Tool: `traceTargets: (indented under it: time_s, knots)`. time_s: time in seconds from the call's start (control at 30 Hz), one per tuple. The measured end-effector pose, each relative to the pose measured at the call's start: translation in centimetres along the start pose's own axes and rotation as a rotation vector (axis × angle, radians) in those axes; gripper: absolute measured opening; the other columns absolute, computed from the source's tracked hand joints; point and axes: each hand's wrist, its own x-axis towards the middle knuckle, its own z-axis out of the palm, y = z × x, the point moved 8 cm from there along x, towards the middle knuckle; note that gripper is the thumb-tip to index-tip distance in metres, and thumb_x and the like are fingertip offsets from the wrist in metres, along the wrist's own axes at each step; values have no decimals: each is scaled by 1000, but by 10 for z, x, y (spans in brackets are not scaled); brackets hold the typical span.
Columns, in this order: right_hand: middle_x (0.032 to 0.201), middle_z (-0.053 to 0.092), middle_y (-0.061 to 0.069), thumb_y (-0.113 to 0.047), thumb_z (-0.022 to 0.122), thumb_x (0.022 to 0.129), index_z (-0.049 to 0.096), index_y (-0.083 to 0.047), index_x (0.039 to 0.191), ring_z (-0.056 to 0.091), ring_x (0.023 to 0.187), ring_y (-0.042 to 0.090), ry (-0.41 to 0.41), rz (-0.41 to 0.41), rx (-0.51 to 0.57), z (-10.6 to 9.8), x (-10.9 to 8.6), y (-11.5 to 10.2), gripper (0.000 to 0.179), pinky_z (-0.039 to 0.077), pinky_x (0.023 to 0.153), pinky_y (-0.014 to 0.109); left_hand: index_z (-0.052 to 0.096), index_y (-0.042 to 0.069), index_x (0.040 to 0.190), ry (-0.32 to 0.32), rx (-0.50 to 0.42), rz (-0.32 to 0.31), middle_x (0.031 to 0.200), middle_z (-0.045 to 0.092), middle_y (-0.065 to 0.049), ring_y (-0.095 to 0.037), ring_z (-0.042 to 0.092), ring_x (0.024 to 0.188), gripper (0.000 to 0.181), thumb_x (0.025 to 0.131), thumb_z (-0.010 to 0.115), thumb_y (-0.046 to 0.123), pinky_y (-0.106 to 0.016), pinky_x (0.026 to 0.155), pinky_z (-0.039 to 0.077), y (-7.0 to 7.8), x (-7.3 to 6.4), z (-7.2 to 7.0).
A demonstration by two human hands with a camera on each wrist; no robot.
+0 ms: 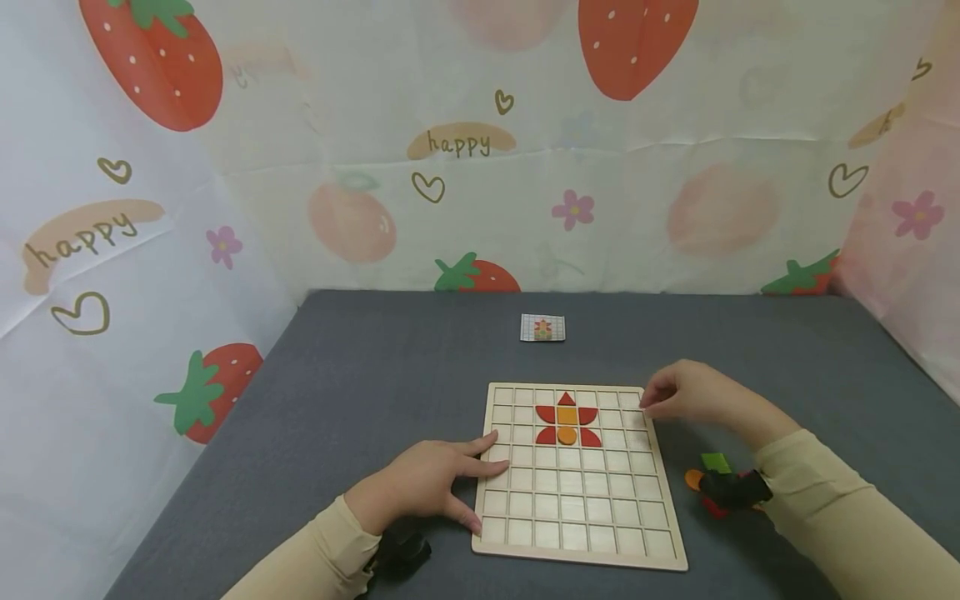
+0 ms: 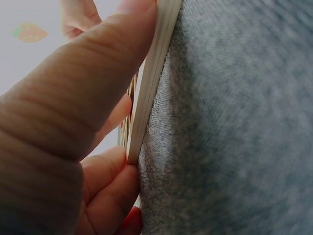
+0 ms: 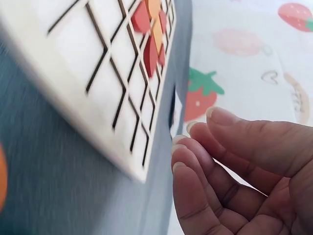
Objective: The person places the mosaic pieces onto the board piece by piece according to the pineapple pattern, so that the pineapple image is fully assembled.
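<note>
A pale wooden grid board (image 1: 540, 508) lies on the dark grey table. On its upper part sits a figure of flat pieces: a red triangle (image 1: 566, 400), an orange square (image 1: 567, 416), an orange circle (image 1: 567, 436) and several red petal-shaped pieces (image 1: 590, 437). My left hand (image 1: 431, 479) rests on the board's left edge with fingers spread, the thumb near the lower corner. Past the upper right corner hovers my right hand (image 1: 693, 396), its fingers loosely bent. Nothing shows between thumb and fingertips (image 3: 185, 183) in the right wrist view.
Loose pieces lie right of the board, among them a green one (image 1: 716, 462), an orange one (image 1: 693, 479) and a red one (image 1: 712, 507), partly hidden by the right wrist's black camera (image 1: 731, 490). A small pattern card (image 1: 542, 328) stands behind the board. Printed curtains (image 1: 480, 217) enclose the table.
</note>
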Motion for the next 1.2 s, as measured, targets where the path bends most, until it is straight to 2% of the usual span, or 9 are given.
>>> traceTargets:
  time_s: [0.4,0.6,0.97,1.2]
  knots:
    - [92,65,2,-21,68,82,69,-8,93,58,80,14,28,40,-23,-23,-36,40,17,47,68,34,40,38,136,-3,8,5,148,26,3,-15,40,127,81,63,61,67,-35,96,39,-1,1,1]
    - [93,64,4,-20,67,83,69,-7,93,54,76,16,41,64,-31,-27,-48,63,17,45,63,33,40,38,136,-2,14,2,148,26,3,-15,40,127,81,63,60,67,-35,96,39,-2,2,2]
    - [94,65,7,-18,67,82,68,-3,95,56,77,15,66,146,15,-37,-59,115,19,47,66,32,41,36,136,7,1,14,148,27,2,-15,40,127,82,62,61,66,-34,95,40,-1,2,2]
    - [93,64,8,-23,71,79,65,1,98,54,77,15,73,180,13,-39,-61,129,31,45,64,32,41,36,136,10,8,20,148,27,2,-14,40,127,82,63,60,67,-33,95,40,-1,2,2]
